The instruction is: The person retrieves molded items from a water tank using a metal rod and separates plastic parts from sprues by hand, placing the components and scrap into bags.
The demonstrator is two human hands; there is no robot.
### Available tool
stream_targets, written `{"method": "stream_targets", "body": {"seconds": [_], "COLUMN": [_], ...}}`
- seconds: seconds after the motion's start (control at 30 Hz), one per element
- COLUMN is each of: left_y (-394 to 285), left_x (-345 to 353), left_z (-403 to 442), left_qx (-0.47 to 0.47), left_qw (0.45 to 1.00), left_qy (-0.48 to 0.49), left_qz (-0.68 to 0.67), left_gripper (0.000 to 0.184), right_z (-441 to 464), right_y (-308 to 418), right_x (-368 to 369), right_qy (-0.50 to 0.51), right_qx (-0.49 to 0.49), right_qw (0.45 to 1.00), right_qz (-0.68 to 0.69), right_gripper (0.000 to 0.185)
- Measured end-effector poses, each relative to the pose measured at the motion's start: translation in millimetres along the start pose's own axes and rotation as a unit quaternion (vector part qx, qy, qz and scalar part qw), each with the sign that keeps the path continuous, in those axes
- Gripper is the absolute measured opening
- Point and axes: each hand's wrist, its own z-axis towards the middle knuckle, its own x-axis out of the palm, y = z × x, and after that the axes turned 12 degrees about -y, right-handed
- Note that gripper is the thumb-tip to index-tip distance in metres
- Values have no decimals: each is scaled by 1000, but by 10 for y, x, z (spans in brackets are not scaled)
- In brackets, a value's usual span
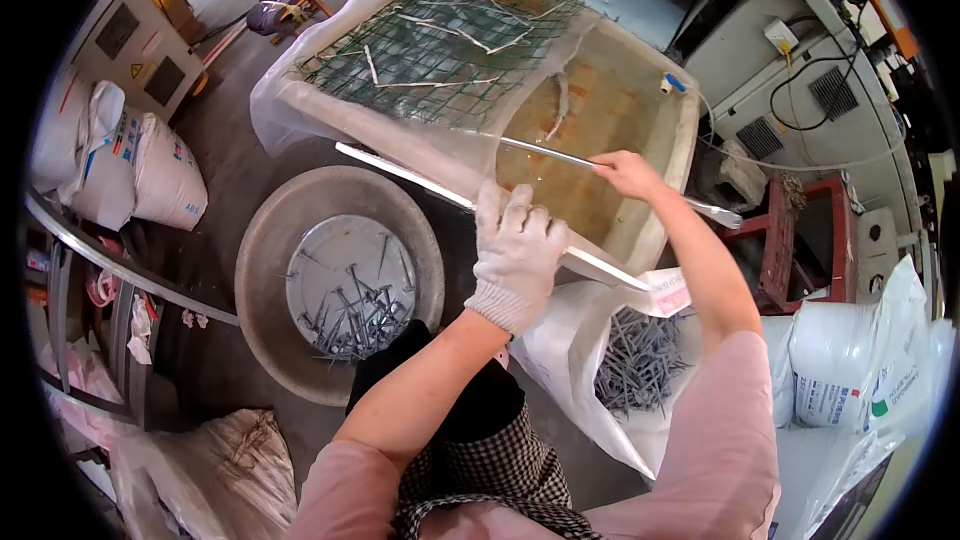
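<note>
My left hand [515, 255], in a pale knitted glove, is at the near rim of the water tub [680, 155], its fingers closed round a white strip [600, 268] that runs along that rim. My bare right hand [630, 175] is wrapped round a thin metal rod [550, 150] above the brownish water. The rod's far end reaches the edge of the plastic sheet [400, 120]. A green mesh [440, 40] with white strips covers the tub's left part. Below the hands, a white sack [565, 340] holds many grey pieces [640, 360].
A round basin [262, 280] with grey stick-like pieces [365, 315] stands at the left. Filled white sacks [165, 170] lie beyond it. A red frame [800, 240], wrapped bags [840, 370] and a grey cabinet [830, 80] are on the right. A curved metal rail crosses the lower left.
</note>
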Motion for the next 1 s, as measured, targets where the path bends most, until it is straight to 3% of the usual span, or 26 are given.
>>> {"method": "stream_targets", "body": {"seconds": [0.03, 0.17, 0.23, 0.37, 0.47, 0.6, 0.67, 0.93, 1.0], "left_y": [17, 1, -21, -71, -54, 0, 17, 52, 35], "left_x": [-22, -73, -83, -141, -140, -102, -134, -61, -59], "left_z": [-16, 1, -11, 26, 11, -2, 24, -3, -13], "left_qx": [5, 9, 6, -7, -10, -9, 1, 24, 16], "left_qw": [999, 998, 999, 997, 996, 997, 997, 999, 1000], "left_qy": [35, 58, 51, 70, 84, 78, 76, 25, 26], "left_qz": [7, 20, 15, 23, 31, 11, 11, -11, -1], "left_gripper": [31, 29, 29, 28, 27, 27, 27, 29, 29], "right_z": [-167, -855, -1084, -1100, -846, -559, -587, -1358, -1438], "right_y": [-122, -490, -579, -699, -736, -743, -748, -955, -877], "right_x": [-203, -872, -996, -713, -329, -58, -95, -571, -551], "right_qy": [-3, -2, -7, -56, -108, -99, -120, -122, -147], "right_qx": [23, 66, 162, 201, 225, 202, 204, 273, 346], "right_qw": [1000, 995, 985, 973, 967, 973, 972, 954, 926], "right_qz": [-12, -74, -62, -95, -49, -47, 5, 2, 36], "right_gripper": [31, 30, 31, 31, 29, 29, 29, 29, 28]}}
